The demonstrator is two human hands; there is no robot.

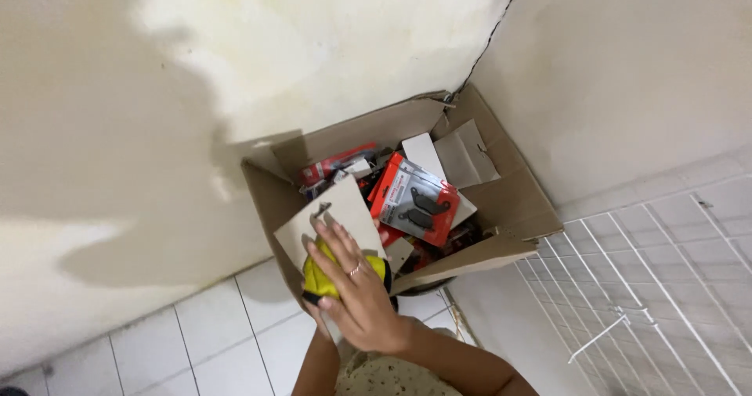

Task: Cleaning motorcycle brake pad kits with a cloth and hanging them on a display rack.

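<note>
We see a yellow packet (323, 280) with a blank card backing at the cardboard box's (517, 200) near left rim. Our right hand (356, 290) lies over it, grip clamped on it; the left grip stays hidden underneath.

Bare forearms, a thin ring on one finger of the right hand (356, 290), pale speckled garment below.

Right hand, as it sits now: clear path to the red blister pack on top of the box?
Probably yes. The right hand lies on a yellow item at the near edge of the cardboard box; the red blister pack lies on top, uncovered, just beyond. The hand would have to let go first.
</note>
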